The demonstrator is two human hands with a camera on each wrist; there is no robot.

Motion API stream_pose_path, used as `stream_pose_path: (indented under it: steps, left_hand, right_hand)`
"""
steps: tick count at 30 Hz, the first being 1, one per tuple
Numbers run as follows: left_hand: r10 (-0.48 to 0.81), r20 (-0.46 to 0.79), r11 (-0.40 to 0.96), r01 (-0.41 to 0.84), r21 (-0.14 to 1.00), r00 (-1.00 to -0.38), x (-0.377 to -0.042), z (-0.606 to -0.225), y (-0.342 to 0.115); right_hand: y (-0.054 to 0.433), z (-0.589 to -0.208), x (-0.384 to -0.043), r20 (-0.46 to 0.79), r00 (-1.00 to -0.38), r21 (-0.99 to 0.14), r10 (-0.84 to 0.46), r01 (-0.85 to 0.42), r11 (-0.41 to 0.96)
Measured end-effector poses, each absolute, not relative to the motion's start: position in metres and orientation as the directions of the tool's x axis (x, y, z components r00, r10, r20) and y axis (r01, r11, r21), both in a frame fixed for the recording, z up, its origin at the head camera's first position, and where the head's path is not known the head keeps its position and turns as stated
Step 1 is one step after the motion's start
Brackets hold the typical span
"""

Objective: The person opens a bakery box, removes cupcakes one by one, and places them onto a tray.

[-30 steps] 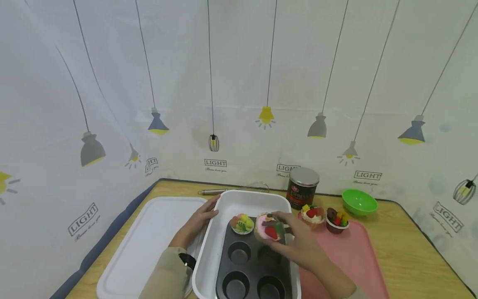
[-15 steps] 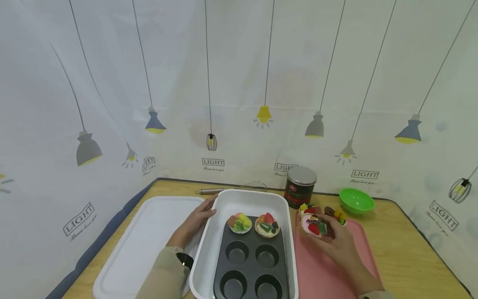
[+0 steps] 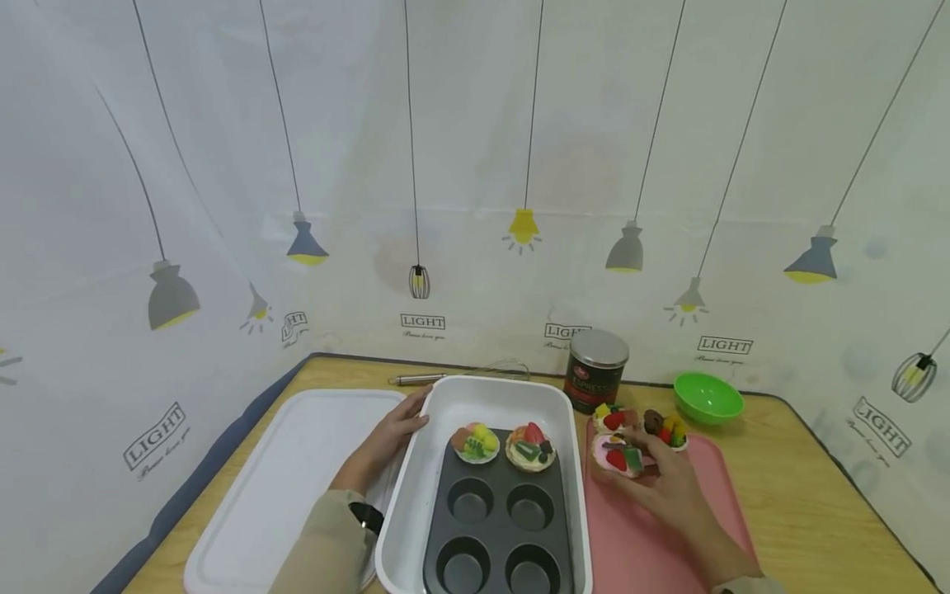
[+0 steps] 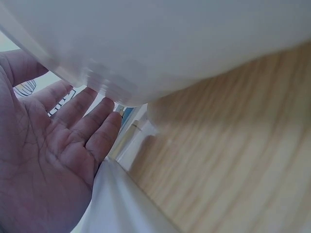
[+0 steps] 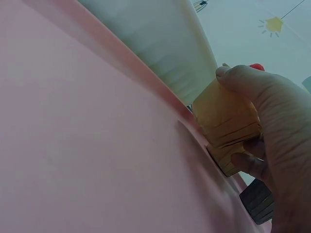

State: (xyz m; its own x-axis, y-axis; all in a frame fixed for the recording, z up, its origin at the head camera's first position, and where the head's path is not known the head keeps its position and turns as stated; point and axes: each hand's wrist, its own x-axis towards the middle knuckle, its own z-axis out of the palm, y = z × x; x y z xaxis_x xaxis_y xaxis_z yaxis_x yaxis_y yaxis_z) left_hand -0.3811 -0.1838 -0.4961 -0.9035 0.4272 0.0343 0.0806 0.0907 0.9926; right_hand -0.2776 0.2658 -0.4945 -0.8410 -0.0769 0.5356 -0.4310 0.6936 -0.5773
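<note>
My right hand (image 3: pixel 671 487) grips a pink-topped cupcake (image 3: pixel 615 456) with red and green fruit pieces, low over the pink tray (image 3: pixel 631 553). In the right wrist view, thumb and fingers hold its tan fluted cup (image 5: pixel 226 114). Just behind it are a strawberry-topped cupcake (image 3: pixel 612 418) and a dark fruit cupcake (image 3: pixel 674 431). With fingers extended, my left hand (image 3: pixel 386 441) touches the outer left wall of a white bin (image 3: pixel 512 392); the left wrist view shows its palm and fingertips against that wall. Inside the bin lies a dark muffin pan (image 3: pixel 500 528).
Two fruit-topped cupcakes, one with yellow fruit (image 3: pixel 476 444) and one with kiwi (image 3: pixel 530 447), sit in the pan's back row. A white board (image 3: pixel 289 487) lies left. Behind stand a whisk (image 3: pixel 419 379), an espresso tin (image 3: pixel 596 371) and a green bowl (image 3: pixel 708 399).
My right hand has carried the pink-topped cupcake from above the muffin pan rightward to the pink tray, bringing the kiwi cupcake into view. My left hand stays at the bin's side.
</note>
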Motion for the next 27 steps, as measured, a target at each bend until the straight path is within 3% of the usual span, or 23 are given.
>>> stream_pose_path:
  steps: [11, 18, 27]
  left_hand:
    - [0.439, 0.051, 0.096, 0.104, 0.990, -0.897, -0.3779, -0.4972, -0.1822]
    - [0.383, 0.016, 0.111, 0.064, 0.992, -0.924, -0.3772, -0.4914, -0.1803]
    - [0.413, 0.032, 0.114, 0.087, 0.990, -0.910, -0.3790, -0.4937, -0.1821]
  right_hand:
    - [0.2681, -0.4954, -0.2738, 0.460, -0.885, -0.609, -0.075, -0.376, 0.699]
    - [0.2681, -0.4952, -0.2774, 0.420, -0.904, -0.630, -0.083, -0.356, 0.691]
    - [0.2692, -0.4959, -0.2779, 0.402, -0.910, -0.596, -0.098, -0.342, 0.727]
